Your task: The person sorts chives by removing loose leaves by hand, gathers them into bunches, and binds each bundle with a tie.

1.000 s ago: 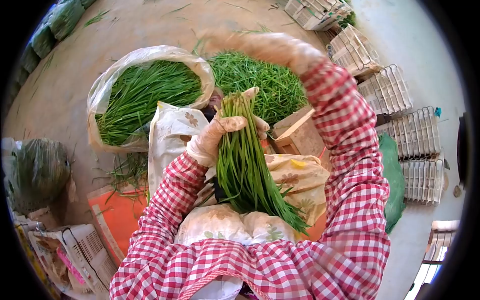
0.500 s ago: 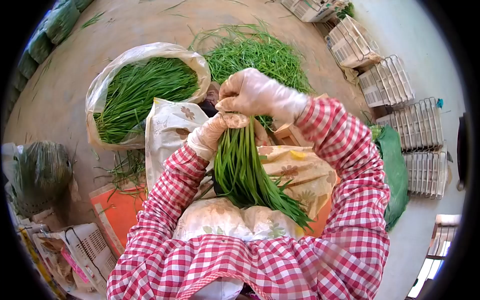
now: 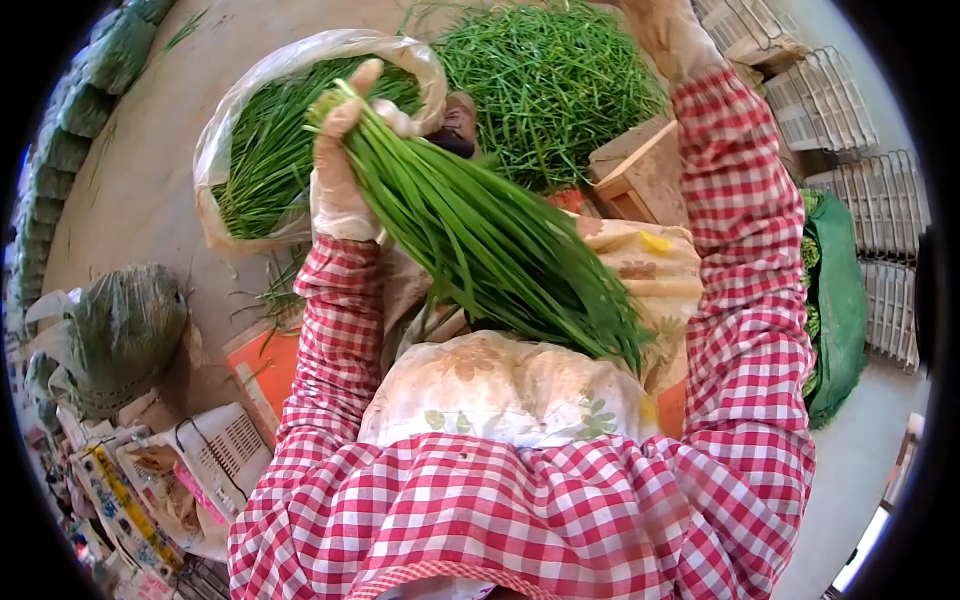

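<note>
A bunch of long green stalks (image 3: 480, 235) slants over my lap, its pale ends at the upper left and its leafy tips at the lower right. Gloved, my left hand (image 3: 343, 165) is wrapped round the bunch near the pale ends. My right hand (image 3: 672, 35) reaches to the top edge beyond the loose green pile (image 3: 550, 90); its fingers are cut off by the frame. Behind my left hand stands a clear plastic bag (image 3: 212, 150) full of green stalks.
A wooden box (image 3: 640, 175) stands right of centre. White crates (image 3: 880, 205) and a green sack (image 3: 838, 310) line the right side. A wrapped bundle (image 3: 125, 325) and a white basket (image 3: 220, 450) lie at the left. An orange sheet (image 3: 268, 370) is beside my left sleeve.
The bunch has moved up and left with my left hand and now slants more. My right hand has left the bunch's pale ends and gone to the upper right. The view has shifted.
</note>
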Demonstrator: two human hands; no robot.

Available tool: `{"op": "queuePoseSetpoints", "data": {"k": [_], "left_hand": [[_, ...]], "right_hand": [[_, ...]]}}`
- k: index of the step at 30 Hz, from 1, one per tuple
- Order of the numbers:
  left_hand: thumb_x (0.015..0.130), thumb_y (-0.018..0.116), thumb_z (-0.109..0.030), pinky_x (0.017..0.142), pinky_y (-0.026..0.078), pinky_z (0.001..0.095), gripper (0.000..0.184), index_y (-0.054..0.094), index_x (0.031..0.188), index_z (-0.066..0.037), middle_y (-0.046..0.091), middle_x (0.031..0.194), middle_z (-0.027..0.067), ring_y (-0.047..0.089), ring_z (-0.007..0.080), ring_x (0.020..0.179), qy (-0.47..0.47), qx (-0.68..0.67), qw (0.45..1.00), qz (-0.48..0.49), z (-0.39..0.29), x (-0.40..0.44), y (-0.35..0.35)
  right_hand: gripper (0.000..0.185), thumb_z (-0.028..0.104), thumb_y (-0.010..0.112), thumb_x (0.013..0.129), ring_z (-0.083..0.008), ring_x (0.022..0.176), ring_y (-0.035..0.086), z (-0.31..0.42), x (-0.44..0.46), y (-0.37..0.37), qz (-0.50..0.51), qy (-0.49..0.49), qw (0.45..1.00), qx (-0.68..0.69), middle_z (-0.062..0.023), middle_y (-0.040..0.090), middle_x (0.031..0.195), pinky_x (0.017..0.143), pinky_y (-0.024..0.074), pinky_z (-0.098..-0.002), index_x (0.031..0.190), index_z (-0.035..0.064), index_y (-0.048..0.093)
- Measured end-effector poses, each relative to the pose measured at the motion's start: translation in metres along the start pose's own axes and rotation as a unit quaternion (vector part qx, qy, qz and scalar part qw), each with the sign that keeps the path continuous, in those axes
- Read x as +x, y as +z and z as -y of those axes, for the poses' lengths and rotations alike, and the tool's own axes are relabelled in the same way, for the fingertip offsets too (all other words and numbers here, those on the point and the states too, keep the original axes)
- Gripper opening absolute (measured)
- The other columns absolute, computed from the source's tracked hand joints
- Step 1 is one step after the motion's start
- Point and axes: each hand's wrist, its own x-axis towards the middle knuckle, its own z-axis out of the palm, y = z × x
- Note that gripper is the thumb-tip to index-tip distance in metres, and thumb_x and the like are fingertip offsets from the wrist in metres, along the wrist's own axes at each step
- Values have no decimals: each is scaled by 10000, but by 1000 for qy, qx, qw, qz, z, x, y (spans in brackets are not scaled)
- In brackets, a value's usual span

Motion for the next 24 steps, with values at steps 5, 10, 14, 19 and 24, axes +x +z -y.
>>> {"op": "queuePoseSetpoints", "data": {"k": [5,10,14,19,24], "left_hand": [[821,540,-188,797,483,358,253,549,1036,-54,577,854,49,565,197,849,77,-43,994,-67,-43,9,23],[809,541,-156,820,486,337,161,580,911,-38,629,900,94,597,215,859,185,101,977,22,-85,39,37],[800,552,-130,734,529,304,124,595,888,-53,607,775,46,595,157,743,163,269,947,64,-107,52,116],[839,509,-185,623,483,265,166,574,903,-46,591,779,41,571,147,667,361,372,824,230,-95,71,170],[837,523,-183,532,479,243,128,573,896,-81,573,700,8,558,114,599,260,321,904,109,-140,79,178]], "right_hand": [[880,281,619,834,-300,1220,418,-47,-29,-16,156,162,916,-333,-73,197,1478,903,469,-386,1436,233,-21],[225,251,576,870,-201,975,601,-35,-24,-41,69,161,918,-356,-78,677,911,990,380,-390,1010,102,670],[427,216,676,764,-219,845,624,55,-9,18,153,-164,937,-269,-124,639,842,822,502,-353,1121,35,529],[785,146,699,730,-224,827,614,102,-61,110,24,-150,949,-278,-157,600,1013,783,523,-338,1371,52,255],[883,179,688,670,-367,870,602,-78,-79,88,38,-162,881,-442,-225,592,960,764,500,-411,1402,80,204]]}}
